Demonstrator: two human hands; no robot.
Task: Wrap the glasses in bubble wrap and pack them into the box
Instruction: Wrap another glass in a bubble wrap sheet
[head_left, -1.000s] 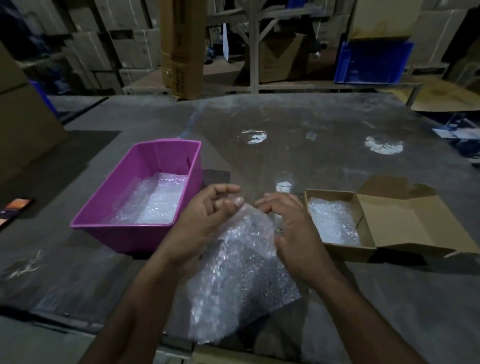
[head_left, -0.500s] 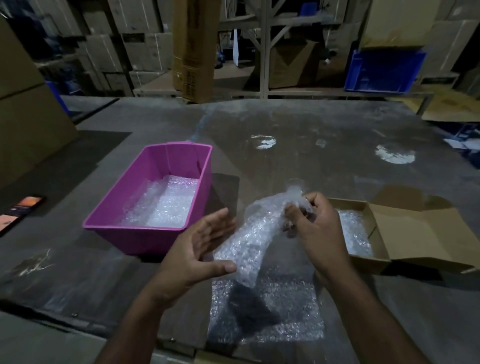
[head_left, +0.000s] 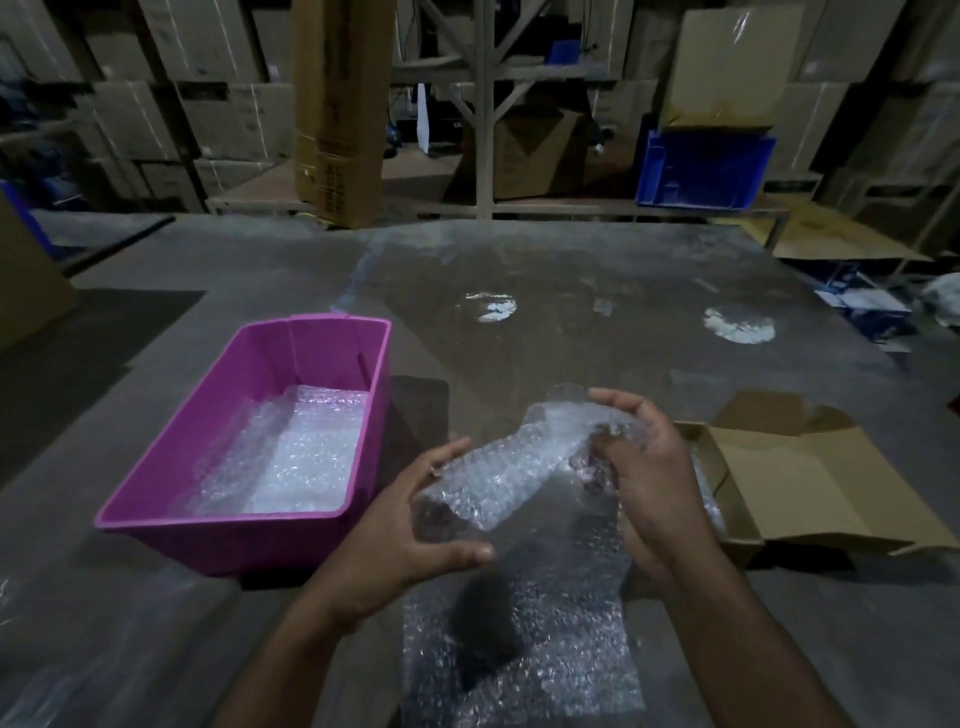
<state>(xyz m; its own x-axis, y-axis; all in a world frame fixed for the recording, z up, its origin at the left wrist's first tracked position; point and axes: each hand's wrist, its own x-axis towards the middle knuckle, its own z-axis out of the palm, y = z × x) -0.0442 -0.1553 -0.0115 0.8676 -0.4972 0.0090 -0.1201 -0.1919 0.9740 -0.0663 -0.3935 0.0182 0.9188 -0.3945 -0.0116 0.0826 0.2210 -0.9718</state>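
A glass rolled in bubble wrap (head_left: 511, 460) is held in the air above the table, tilted from lower left to upper right. My left hand (head_left: 410, 530) cups its lower end from below. My right hand (head_left: 644, 467) grips the upper end, fingers pressed into the wrap. The glass itself is mostly hidden by the wrap; a clear rim shows at the top. A flat sheet of bubble wrap (head_left: 524, 654) lies on the table under my hands. The open cardboard box (head_left: 737, 540) sits just right of my right hand, with bubble wrap partly visible inside.
A pink plastic tub (head_left: 249, 535) lined with bubble wrap stands to the left, close to my left hand. The grey table (head_left: 571, 312) stretches away behind. Stacked cartons, a wooden frame and a blue crate (head_left: 706, 166) stand beyond the far edge.
The wrapped glass has been lifted off the sheet. My left hand, open half a second ago, now closes under its lower end. My right hand keeps the upper end.
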